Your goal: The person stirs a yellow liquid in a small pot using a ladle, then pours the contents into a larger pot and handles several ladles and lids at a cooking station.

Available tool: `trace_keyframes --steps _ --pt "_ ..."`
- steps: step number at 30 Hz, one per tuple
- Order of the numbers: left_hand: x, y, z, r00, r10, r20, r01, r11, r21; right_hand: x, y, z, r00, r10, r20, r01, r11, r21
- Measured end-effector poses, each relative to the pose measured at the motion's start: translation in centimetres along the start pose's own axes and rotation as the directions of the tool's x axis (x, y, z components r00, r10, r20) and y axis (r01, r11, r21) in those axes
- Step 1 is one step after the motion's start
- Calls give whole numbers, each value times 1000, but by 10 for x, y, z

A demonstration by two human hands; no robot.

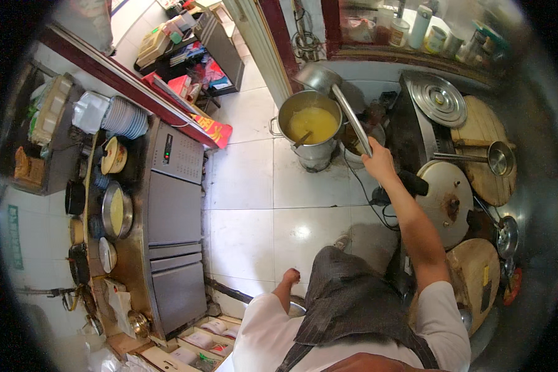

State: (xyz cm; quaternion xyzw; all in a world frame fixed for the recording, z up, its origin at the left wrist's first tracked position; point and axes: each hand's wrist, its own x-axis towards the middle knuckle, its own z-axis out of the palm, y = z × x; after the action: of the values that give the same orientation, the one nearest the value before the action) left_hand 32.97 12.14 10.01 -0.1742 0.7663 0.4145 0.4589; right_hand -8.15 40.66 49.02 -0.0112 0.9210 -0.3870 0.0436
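My right hand (378, 162) is wrapped round the end of a long metal handle. The handle belongs to a big metal ladle (318, 77), whose deep bowl is raised at the back rim of a tall metal pot (274, 126). Yellow liquid (312, 121) fills part of that pot, and the handle of a utensil (302, 139) pokes out of it. My left hand (291, 275) hangs low over the floor by my apron, its fingers curled in with nothing visible in them. What lies inside the ladle's bowl cannot be seen.
On my right, a stove carries a white round lid (443, 204), wooden boards (487, 158), a metal lid (439, 100) and a small ladle (500, 159). A bucket (372, 137) and a black cable (359, 186) are beside the pot. Left is a steel counter (136, 260) with bowls.
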Motion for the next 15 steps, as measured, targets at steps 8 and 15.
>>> trace_keyframes --steps 8,15 --pt "46 30 -31 993 -12 116 83 767 -636 -61 18 -56 921 90 379 -383 384 840" --pt "69 95 -28 926 121 357 -223 939 260 -273 90 -207 991 -82 -106 111 57 992"
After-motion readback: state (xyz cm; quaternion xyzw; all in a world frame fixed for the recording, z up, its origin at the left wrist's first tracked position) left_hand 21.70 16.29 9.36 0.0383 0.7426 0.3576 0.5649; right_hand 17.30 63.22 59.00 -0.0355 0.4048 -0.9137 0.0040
